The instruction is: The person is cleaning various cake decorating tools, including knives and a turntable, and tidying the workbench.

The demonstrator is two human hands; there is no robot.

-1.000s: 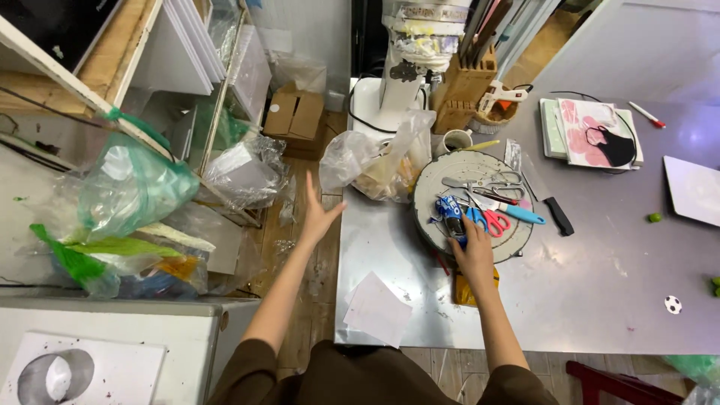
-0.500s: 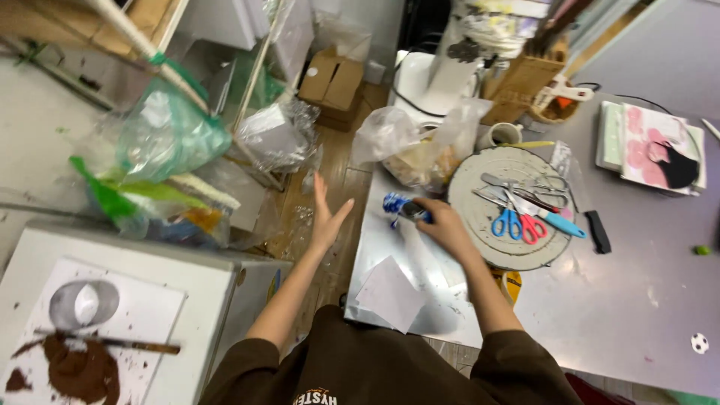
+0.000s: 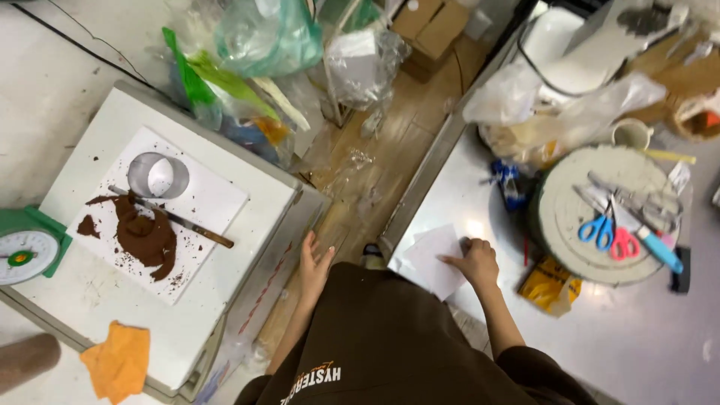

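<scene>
My right hand [image 3: 474, 260] rests on the steel table [image 3: 645, 345] with its fingers curled on the right edge of a white paper sheet [image 3: 431, 259]. A small blue object [image 3: 510, 182] lies on the table above that hand, beside a round white turntable [image 3: 562, 217]. My left hand [image 3: 316, 261] hangs open with fingers apart over the gap between the tables. It is close to the corner of the white cabinet top [image 3: 255, 225] and holds nothing.
Blue scissors [image 3: 598, 229], pink scissors [image 3: 622, 242] and several tools lie on the turntable. A yellow packet [image 3: 550, 286] sits under it and a mug [image 3: 632, 133] behind. The cabinet top carries brown clay [image 3: 146, 236], a metal ring [image 3: 157, 175], a green scale [image 3: 22, 255] and an orange cloth [image 3: 120, 361].
The view has swung left and down. My right hand has let go of the blue object, which now lies by the turntable, and has dropped onto the paper. My left hand has lowered.
</scene>
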